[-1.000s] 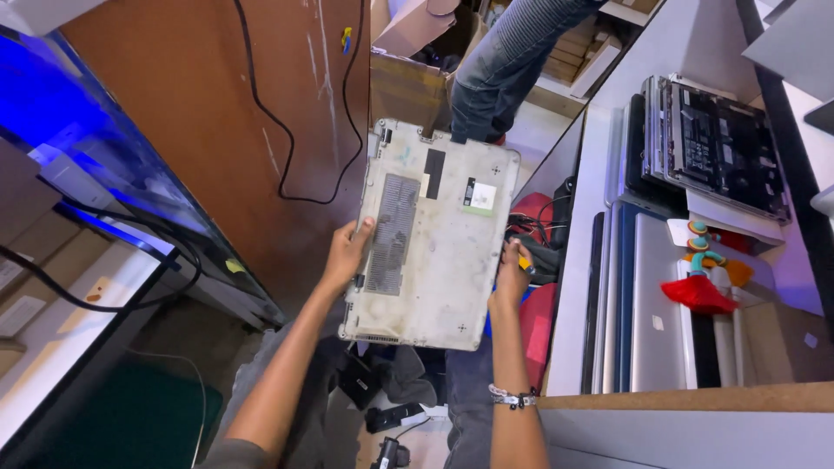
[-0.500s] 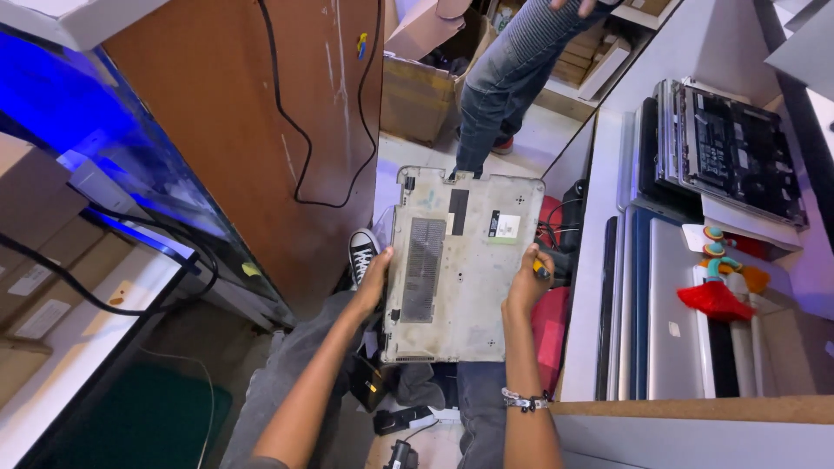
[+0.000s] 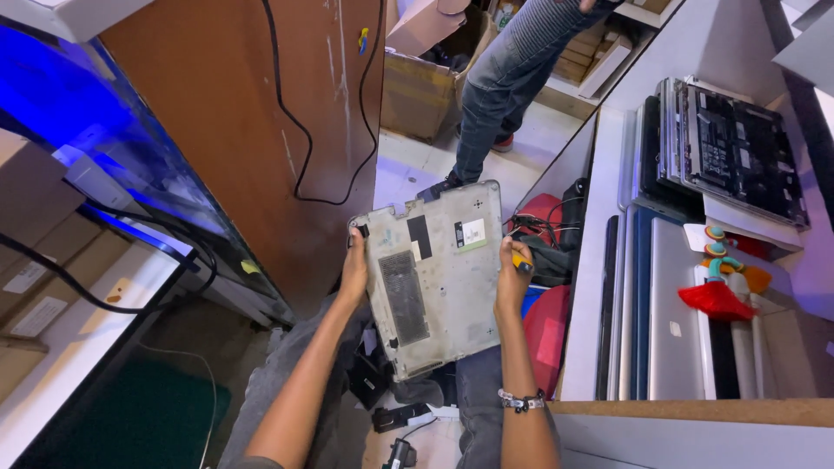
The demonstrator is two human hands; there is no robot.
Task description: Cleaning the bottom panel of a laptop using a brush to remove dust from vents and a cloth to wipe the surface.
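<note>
Both-handed, scuffed flat grey laptop base (image 3: 434,278) gripped.

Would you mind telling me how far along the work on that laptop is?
Early, it seems. Both hands, left hand and right hand, hold the worn grey laptop underside up, and its bottom cover appears still in place. The right hand also grips a small yellow-handled tool. Opening the base looks left to do; screws are too small to judge.

A small rectangular white-and-green sticker (image 3: 471,234) sits near the upper edge of the grey laptop base (image 3: 434,278), with a black rectangular label (image 3: 420,237) just beside it. A brown cardboard box (image 3: 420,91) stands on the floor behind. At far left a large screen (image 3: 95,139) glows blue, with tan cartons (image 3: 39,260) bearing white labels below it.
</note>
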